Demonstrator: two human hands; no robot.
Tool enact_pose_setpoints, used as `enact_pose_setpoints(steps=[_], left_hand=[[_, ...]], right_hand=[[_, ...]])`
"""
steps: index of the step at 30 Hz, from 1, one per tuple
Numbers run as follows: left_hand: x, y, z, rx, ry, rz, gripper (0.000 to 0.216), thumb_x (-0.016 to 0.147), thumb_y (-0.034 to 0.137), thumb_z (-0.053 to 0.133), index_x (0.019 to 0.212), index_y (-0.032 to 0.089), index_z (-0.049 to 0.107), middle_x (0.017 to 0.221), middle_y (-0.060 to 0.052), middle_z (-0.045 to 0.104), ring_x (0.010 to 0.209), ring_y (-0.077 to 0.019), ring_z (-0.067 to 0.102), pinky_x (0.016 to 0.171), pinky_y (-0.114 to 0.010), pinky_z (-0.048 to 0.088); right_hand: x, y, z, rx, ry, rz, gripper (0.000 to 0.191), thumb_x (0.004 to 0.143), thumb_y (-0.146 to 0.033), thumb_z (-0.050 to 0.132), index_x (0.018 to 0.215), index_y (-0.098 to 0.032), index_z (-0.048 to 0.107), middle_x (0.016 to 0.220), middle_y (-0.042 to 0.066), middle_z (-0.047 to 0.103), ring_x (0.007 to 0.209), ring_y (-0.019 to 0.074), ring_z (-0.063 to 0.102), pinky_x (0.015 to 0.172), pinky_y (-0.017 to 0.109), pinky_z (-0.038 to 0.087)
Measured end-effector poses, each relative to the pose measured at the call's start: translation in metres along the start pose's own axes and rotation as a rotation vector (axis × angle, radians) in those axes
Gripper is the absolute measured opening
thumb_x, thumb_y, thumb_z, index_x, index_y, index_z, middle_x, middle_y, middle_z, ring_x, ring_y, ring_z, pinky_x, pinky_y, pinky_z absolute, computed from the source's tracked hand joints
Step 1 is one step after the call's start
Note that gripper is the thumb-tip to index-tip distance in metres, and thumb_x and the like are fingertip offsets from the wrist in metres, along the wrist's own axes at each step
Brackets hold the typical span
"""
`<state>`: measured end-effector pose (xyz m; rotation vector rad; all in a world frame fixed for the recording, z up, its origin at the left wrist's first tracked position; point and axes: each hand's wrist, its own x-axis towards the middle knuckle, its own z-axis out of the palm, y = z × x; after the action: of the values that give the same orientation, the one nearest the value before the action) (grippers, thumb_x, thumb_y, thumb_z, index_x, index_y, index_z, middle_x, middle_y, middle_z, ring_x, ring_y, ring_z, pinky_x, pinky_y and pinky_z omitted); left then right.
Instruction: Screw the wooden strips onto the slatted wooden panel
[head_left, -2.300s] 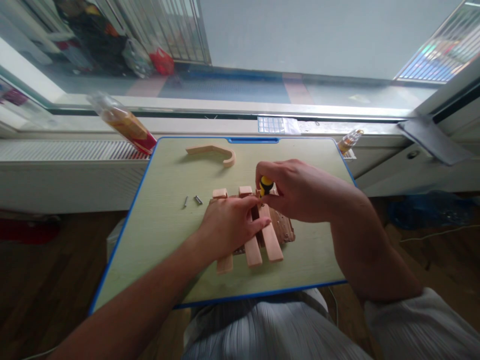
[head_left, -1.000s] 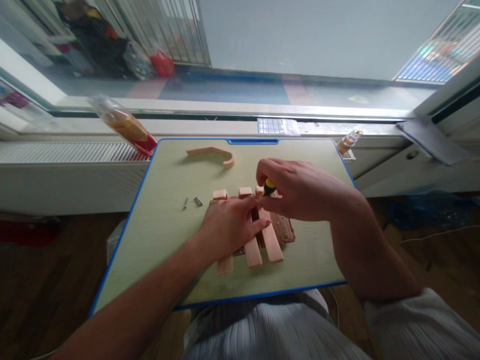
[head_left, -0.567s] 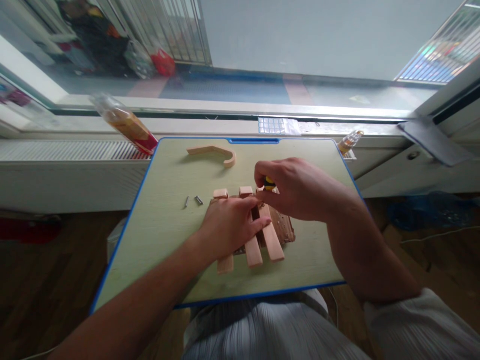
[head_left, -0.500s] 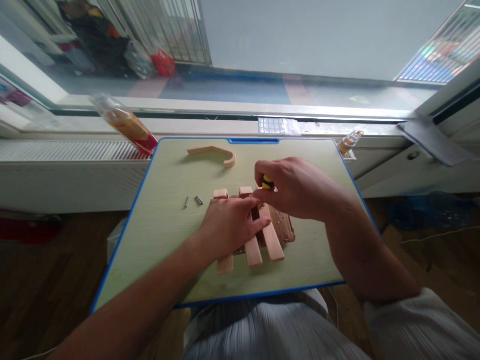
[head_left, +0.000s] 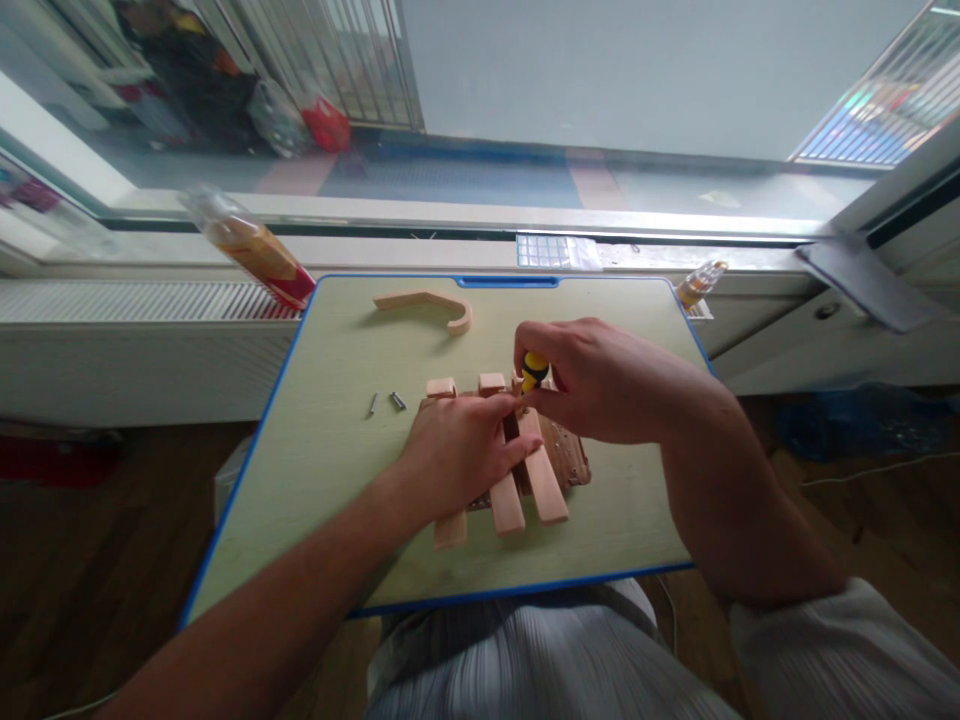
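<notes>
My right hand [head_left: 592, 380] is closed around the yellow-and-black handle of a screwdriver [head_left: 535, 370], above the top of the right-hand wooden hook [head_left: 547, 485]. The screwdriver's tip is hidden behind my fingers. My left hand [head_left: 457, 440] grips the wooden rack from above, its thumb lying on that right-hand hook and its index finger reaching close to the screwdriver. Three pale hooks lie across a brown backboard [head_left: 568, 452] with small holes. Part of the middle hook [head_left: 508, 505] and most of the left hook [head_left: 450, 530] are covered by my left hand.
On the blue-edged table [head_left: 315, 500], a loose wooden hook [head_left: 424, 300] lies at the back. Small screws [head_left: 397, 401] rest left of the rack. Beyond the table stand a large bottle [head_left: 259, 255] on the left and a small bottle [head_left: 700, 285] on the right.
My right hand has turned slightly and shifted a little to the right, showing more of the screwdriver's handle. My left hand and the rack have stayed put.
</notes>
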<state>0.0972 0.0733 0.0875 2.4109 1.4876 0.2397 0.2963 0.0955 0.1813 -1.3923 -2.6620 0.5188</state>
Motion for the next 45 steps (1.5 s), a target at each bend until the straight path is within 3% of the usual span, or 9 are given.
enact_pose_setpoints(steps=[8, 15, 21, 26, 37, 45], left_hand=[[0.000, -0.001, 0.000, -0.017, 0.009, 0.005, 0.028, 0.095, 0.056, 0.077, 0.103, 0.029, 0.079, 0.082, -0.001, 0.081, 0.079, -0.0273, 0.077, 0.073, -0.037, 0.047], [0.000, -0.003, 0.000, -0.039, 0.008, 0.020, 0.027, 0.095, 0.055, 0.077, 0.096, 0.028, 0.075, 0.083, -0.001, 0.081, 0.074, -0.0247, 0.075, 0.068, -0.035, 0.042], [0.000, -0.003, -0.002, -0.011, 0.016, 0.035, 0.018, 0.094, 0.047, 0.077, 0.095, 0.029, 0.078, 0.080, -0.002, 0.081, 0.077, -0.0272, 0.077, 0.067, -0.036, 0.042], [0.001, -0.005, 0.000, 0.004, 0.010, 0.018, 0.028, 0.094, 0.056, 0.077, 0.101, 0.029, 0.080, 0.079, -0.003, 0.080, 0.078, -0.0277, 0.077, 0.068, -0.035, 0.043], [0.006, -0.005, -0.001, -0.054, -0.015, 0.005, 0.026, 0.092, 0.054, 0.080, 0.090, 0.028, 0.077, 0.080, 0.001, 0.079, 0.064, -0.0201, 0.066, 0.064, -0.033, 0.036], [0.005, -0.003, -0.002, -0.040, 0.007, -0.004, 0.026, 0.090, 0.055, 0.083, 0.100, 0.031, 0.080, 0.071, 0.002, 0.074, 0.063, -0.0216, 0.065, 0.063, -0.033, 0.033]], right_hand=[[0.002, -0.003, 0.003, -0.117, 0.061, 0.122, 0.019, 0.096, -0.040, 0.060, 0.095, -0.021, 0.063, 0.080, 0.007, 0.067, 0.067, 0.0182, 0.045, 0.065, 0.037, 0.023], [0.000, -0.013, 0.010, -0.187, 0.072, 0.154, 0.018, 0.098, -0.031, 0.052, 0.104, -0.020, 0.063, 0.079, 0.008, 0.070, 0.059, 0.0162, 0.040, 0.062, 0.038, 0.017], [-0.006, -0.022, 0.007, -0.125, 0.034, 0.082, 0.017, 0.100, -0.032, 0.052, 0.109, -0.019, 0.060, 0.096, 0.011, 0.076, 0.069, 0.0190, 0.055, 0.061, 0.036, 0.022], [-0.010, -0.015, 0.002, -0.036, -0.007, -0.004, 0.015, 0.100, -0.026, 0.050, 0.110, -0.018, 0.058, 0.105, 0.011, 0.076, 0.082, 0.0209, 0.061, 0.065, 0.036, 0.028], [-0.007, -0.005, 0.000, -0.033, 0.047, 0.004, 0.013, 0.097, -0.025, 0.056, 0.104, -0.021, 0.066, 0.091, 0.006, 0.073, 0.076, 0.0173, 0.054, 0.067, 0.034, 0.029], [-0.003, -0.007, 0.004, -0.128, 0.081, 0.096, 0.016, 0.101, -0.033, 0.053, 0.102, -0.020, 0.063, 0.085, 0.008, 0.072, 0.066, 0.0170, 0.047, 0.062, 0.035, 0.024]])
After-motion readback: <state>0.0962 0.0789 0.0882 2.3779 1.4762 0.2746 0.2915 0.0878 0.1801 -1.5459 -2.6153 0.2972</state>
